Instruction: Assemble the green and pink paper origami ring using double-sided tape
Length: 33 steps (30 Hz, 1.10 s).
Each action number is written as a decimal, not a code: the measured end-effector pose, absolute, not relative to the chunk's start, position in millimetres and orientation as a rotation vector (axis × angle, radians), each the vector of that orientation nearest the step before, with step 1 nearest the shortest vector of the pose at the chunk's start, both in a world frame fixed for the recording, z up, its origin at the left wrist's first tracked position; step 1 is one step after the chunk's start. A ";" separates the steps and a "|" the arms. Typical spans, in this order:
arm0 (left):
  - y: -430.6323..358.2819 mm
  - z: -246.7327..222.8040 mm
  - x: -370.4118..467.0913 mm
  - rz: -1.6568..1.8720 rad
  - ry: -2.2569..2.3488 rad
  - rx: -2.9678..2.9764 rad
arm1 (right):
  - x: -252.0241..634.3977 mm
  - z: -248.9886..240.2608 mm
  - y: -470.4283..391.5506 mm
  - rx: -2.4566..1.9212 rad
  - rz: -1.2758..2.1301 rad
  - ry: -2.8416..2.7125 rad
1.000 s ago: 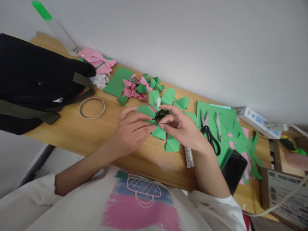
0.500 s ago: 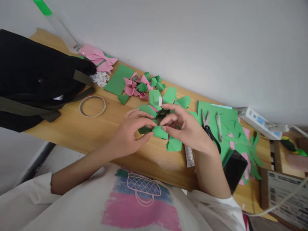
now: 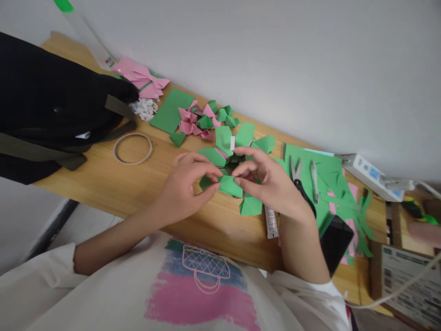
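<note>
A green folded paper petal (image 3: 230, 185) lies between my two hands, part of a ring of green paper petals (image 3: 245, 134) with thin pink edges showing between them. My left hand (image 3: 189, 181) pinches the petal's left edge between thumb and fingers. On its right edge, the thumb and fingers of my right hand (image 3: 267, 179) press together. A small white strip (image 3: 232, 143) is at the tip of my right index finger; whether it is stuck to the finger or the paper I cannot tell. My fingers hide the middle of the ring.
Folded pink and green pieces (image 3: 193, 120) lie behind. A tape roll (image 3: 132, 149) and black bag (image 3: 62, 101) are at left. Scissors (image 3: 299, 177), a pen-like cutter (image 3: 314, 180), a glue tube (image 3: 271, 223), a phone (image 3: 336, 243), and a power strip (image 3: 374, 177) are at right.
Both hands keep hold of the same green petal, with only slight finger shifts. The whole view has moved a little; nothing has been let go.
</note>
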<state>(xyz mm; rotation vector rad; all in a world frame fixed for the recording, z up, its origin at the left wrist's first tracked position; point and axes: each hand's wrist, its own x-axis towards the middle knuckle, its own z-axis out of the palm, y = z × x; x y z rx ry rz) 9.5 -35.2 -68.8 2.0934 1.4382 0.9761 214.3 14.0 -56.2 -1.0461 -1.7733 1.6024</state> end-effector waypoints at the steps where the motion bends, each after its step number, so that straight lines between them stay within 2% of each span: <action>1: -35.1 -68.9 9.7 0.982 1.433 2.098 | 214.4 -56.3 14.1 -1.045 1.602 -1.774; 25: -47.1 -70.4 11.9 0.870 1.408 2.181 | 218.4 -40.8 2.9 -1.035 1.505 -1.939; 33: -51.5 -74.0 11.9 0.923 1.427 2.389 | 216.5 -24.3 -26.8 -1.216 1.148 -2.122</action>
